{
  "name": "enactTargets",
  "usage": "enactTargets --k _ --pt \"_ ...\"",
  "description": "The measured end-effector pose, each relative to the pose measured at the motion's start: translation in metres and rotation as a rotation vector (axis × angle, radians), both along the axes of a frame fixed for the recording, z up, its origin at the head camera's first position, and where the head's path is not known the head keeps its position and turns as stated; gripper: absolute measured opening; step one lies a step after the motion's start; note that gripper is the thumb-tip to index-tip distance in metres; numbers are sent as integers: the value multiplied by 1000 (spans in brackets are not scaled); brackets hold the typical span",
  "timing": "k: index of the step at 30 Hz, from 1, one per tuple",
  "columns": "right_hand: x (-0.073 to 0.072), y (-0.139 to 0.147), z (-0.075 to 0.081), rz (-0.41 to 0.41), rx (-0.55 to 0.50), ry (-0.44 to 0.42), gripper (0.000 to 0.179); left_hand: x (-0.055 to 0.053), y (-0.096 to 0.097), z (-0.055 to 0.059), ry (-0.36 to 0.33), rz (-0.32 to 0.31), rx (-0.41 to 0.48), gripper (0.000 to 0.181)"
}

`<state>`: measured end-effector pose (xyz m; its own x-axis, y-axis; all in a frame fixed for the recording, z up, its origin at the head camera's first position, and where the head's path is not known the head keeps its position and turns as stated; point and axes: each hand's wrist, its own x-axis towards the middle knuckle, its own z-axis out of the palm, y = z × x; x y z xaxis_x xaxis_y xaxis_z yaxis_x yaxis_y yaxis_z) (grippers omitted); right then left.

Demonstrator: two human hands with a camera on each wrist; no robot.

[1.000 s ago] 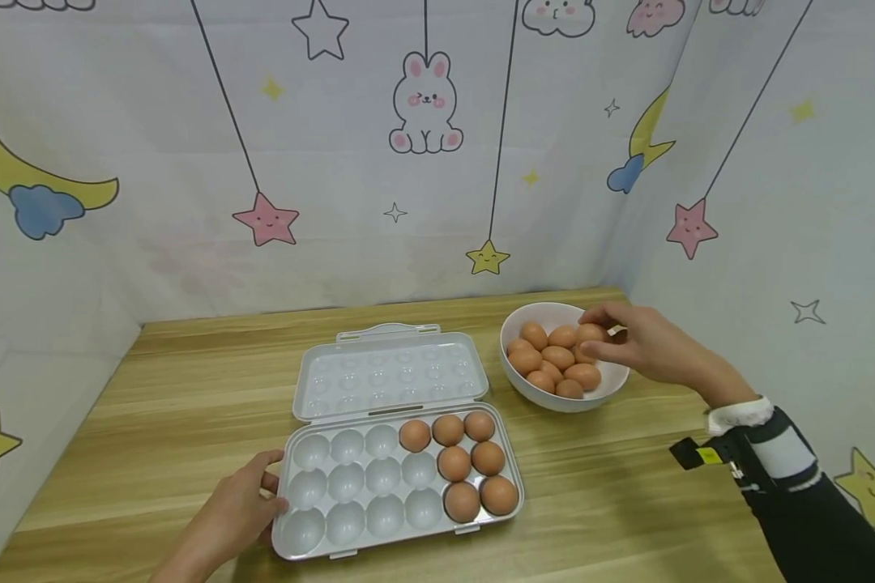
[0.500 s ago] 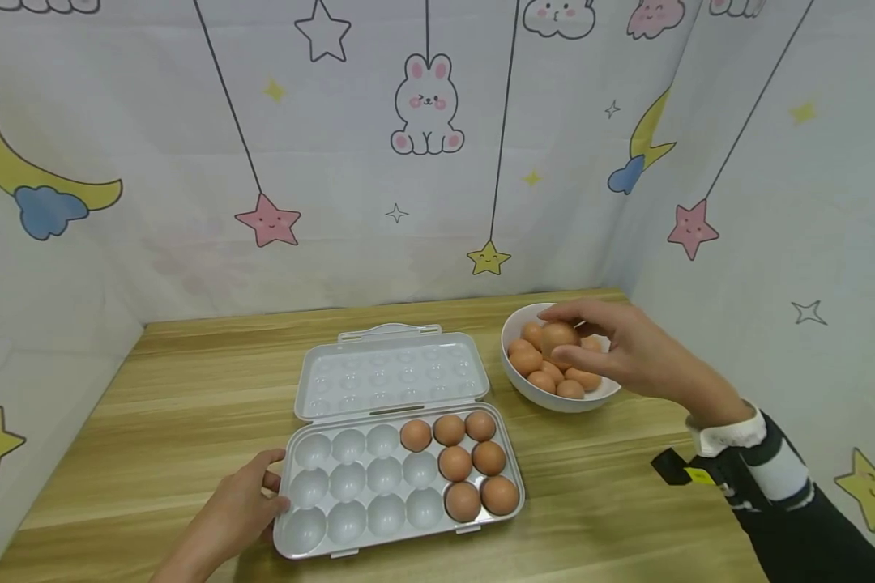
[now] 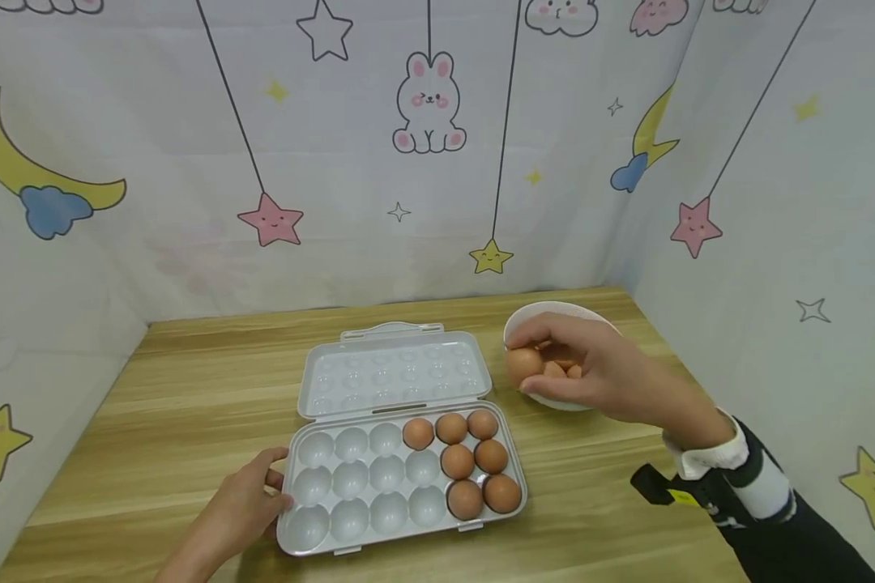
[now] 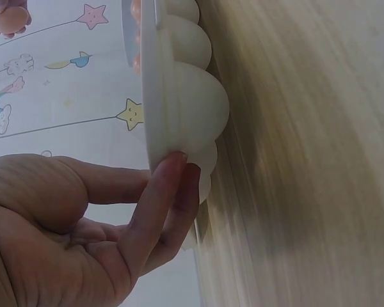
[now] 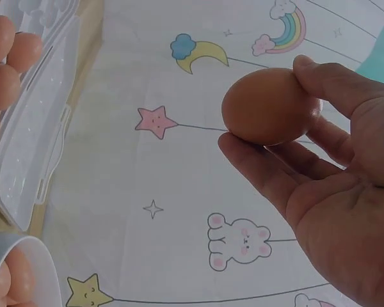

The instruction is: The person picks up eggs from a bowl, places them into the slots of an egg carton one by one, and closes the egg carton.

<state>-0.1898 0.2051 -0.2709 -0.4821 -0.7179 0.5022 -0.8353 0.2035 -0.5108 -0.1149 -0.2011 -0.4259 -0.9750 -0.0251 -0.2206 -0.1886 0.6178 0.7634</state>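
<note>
A brown egg (image 5: 269, 107) is pinched between the thumb and fingers of my right hand (image 3: 601, 368), held up in front of the white bowl (image 3: 547, 308). Behind that hand, more eggs (image 3: 554, 370) lie in the bowl, partly covered from view. The white plastic egg carton (image 3: 350, 514) stands with its lid folded back. Eggs (image 3: 458, 461) fill cups at its right end, while the cups on the left hold none. My left hand (image 3: 236, 506) grips the carton's left edge; in the left wrist view its fingers (image 4: 159, 208) curl against the rim and rounded cups.
The carton's lid (image 3: 394, 372) lies flat behind the tray of cups, close to the bowl. Beneath everything is a wood-grain table (image 3: 211, 380). A white printed cloth (image 3: 350, 146) hangs at the back and along both sides.
My right hand has lifted an egg out of the bowl and carried it left and toward me, to the bowl's near left side. The left hand stays at the carton's edge.
</note>
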Motion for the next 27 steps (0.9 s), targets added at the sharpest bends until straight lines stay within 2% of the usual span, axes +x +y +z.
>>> enactTargets --k 2,5,9,14,21,27 --pt "2 -7 -1 13 -1 55 36 0 0 1 0 0 -8 62" --pt "7 -16 -5 28 4 84 36 -1 0 2 0 -4 -13 62" --pt "13 -27 -16 49 -3 66 36 0 0 2 9 -9 -25 61" --pt "16 -42 -32 48 31 90 35 0 0 2 18 -16 -32 61" --pt "17 -57 -58 76 98 3 30 1 1 2 19 -13 -41 61" --pt "18 -68 -74 92 91 -111 28 1 1 2 26 -13 -36 60"
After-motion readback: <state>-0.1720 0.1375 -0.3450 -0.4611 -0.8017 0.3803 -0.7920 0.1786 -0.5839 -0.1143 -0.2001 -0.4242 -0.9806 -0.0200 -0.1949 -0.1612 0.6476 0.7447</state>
